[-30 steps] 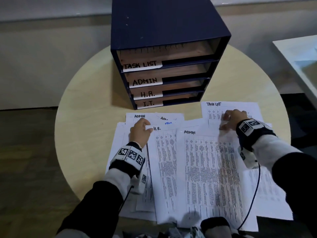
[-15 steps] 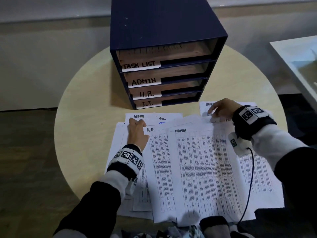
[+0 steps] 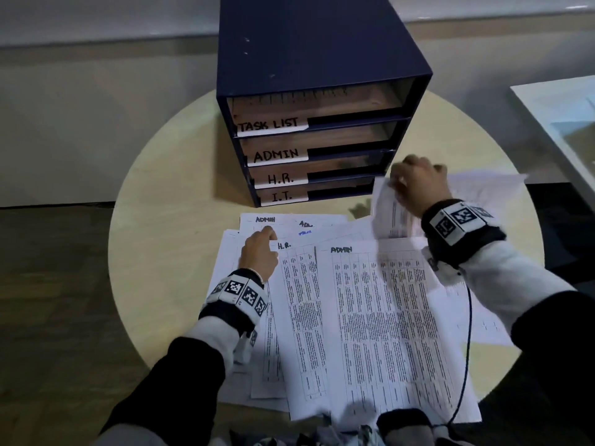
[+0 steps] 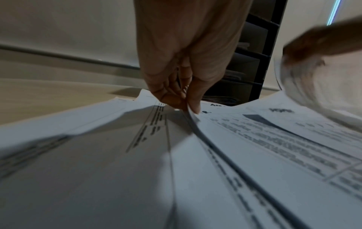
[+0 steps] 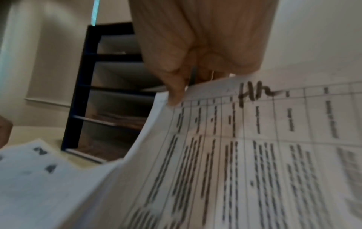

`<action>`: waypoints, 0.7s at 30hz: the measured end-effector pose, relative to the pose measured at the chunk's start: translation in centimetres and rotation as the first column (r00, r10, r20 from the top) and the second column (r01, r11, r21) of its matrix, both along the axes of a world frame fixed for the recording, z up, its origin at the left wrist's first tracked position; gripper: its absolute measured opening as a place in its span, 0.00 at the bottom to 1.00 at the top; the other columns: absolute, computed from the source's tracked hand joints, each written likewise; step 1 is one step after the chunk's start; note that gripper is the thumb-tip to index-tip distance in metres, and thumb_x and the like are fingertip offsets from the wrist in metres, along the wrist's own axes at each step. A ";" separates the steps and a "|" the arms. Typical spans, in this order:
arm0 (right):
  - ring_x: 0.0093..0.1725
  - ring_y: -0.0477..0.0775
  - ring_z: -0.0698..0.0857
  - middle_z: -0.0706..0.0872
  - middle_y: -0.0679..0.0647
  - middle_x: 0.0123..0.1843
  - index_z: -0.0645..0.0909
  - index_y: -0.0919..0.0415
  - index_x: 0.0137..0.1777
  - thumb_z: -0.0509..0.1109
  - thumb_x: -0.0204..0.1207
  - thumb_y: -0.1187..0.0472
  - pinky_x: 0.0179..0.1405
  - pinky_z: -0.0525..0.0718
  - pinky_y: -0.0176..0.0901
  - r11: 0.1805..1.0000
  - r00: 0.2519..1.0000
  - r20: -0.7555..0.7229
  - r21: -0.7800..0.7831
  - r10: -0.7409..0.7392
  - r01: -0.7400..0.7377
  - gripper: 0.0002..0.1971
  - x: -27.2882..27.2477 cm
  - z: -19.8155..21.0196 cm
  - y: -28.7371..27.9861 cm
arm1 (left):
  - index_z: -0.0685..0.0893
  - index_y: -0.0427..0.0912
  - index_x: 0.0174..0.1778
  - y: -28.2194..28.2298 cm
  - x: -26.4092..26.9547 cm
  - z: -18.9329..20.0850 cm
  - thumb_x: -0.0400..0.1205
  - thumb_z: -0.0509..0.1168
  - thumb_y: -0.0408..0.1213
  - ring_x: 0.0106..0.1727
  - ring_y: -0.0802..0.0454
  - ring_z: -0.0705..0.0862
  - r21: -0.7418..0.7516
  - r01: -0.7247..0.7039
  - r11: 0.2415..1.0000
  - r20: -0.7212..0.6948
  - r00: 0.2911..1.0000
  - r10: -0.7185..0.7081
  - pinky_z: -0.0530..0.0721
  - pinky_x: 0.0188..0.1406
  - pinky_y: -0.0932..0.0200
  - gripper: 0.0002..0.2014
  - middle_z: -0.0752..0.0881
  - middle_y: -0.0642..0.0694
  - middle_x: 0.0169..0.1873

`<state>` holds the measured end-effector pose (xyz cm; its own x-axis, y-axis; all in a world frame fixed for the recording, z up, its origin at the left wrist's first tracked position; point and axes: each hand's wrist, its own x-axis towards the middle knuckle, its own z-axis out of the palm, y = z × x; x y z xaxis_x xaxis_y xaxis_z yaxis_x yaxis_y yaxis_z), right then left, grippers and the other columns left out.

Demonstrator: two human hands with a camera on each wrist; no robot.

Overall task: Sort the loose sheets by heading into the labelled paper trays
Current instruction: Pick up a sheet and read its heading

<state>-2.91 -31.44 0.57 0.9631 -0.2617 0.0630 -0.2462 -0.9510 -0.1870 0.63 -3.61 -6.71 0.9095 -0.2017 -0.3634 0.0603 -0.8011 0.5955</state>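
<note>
Looking down from the head camera, I take the tray unit (image 3: pixel 318 101) as my landmark. Nearest me, well in front of it, the loose sheets (image 3: pixel 370 333) lie fanned and overlapping on the round table (image 3: pixel 167 201) — an ADMIN sheet (image 3: pixel 383 323) on top, an H.R. sheet (image 3: pixel 299 304) partly under its left side, and more ADMIN headings peeking out closer to the unit.

My left hand (image 3: pixel 259 252) sits in front of the unit's left half; the left wrist view shows thumb and fingers pinching the edge of a sheet in the spread, which sheet I cannot tell.

My right hand (image 3: pixel 418 185) is raised just beside the unit's lower right corner, gripping the top of a lifted sheet (image 3: pixel 391 210). In the right wrist view its blurred handwritten heading looks like "HR", though I would not swear to it.

At the unit itself, the four trays read TASK LIST, ADMIN, H.R., I.T. from top down. The wrist views hint at some paper already low in the unit, but I judge the job barely begun — nearly the whole spread is left to file.
</note>
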 end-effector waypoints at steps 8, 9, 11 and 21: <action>0.39 0.61 0.84 0.84 0.60 0.37 0.84 0.61 0.46 0.57 0.72 0.71 0.50 0.56 0.48 0.943 0.724 0.606 -0.204 0.331 -0.261 0.14 1.6 9.6 3.6 | 0.76 0.46 0.43 -0.7 0.9 0.6 0.76 0.67 0.26 0.41 0.38 0.80 -0.176 -0.188 0.966 -0.037 0.982 0.184 0.85 0.51 0.43 0.10 0.79 0.34 0.39; 0.41 0.61 0.84 0.85 0.60 0.38 0.84 0.61 0.45 0.56 0.74 0.69 0.48 0.52 0.43 0.939 0.694 0.634 -0.208 0.343 -0.275 0.14 1.7 10.9 4.0 | 0.78 0.45 0.44 -0.7 1.0 0.8 0.77 0.67 0.27 0.44 0.40 0.81 -0.171 -0.177 0.969 -0.035 0.984 0.173 0.84 0.53 0.47 0.08 0.78 0.40 0.39; 0.43 0.61 0.84 0.85 0.61 0.39 0.85 0.62 0.44 0.55 0.75 0.69 0.44 0.50 0.40 0.935 0.631 0.695 -0.193 0.344 -0.297 0.15 2.0 13.3 4.7 | 0.80 0.43 0.43 -0.7 1.3 0.9 0.77 0.66 0.26 0.42 0.43 0.78 -0.186 -0.173 0.967 -0.043 0.985 0.167 0.81 0.49 0.52 0.07 0.77 0.45 0.37; 0.41 0.50 0.76 0.79 0.56 0.38 0.83 0.71 0.47 0.58 0.67 0.76 0.41 0.71 0.40 0.848 0.856 0.318 0.216 0.408 -0.485 0.14 2.5 11.5 8.0 | 0.84 0.39 0.43 -0.2 1.4 1.8 0.79 0.61 0.26 0.48 0.45 0.81 -0.228 -0.132 0.965 0.014 0.990 0.139 0.77 0.43 0.68 0.07 0.86 0.44 0.43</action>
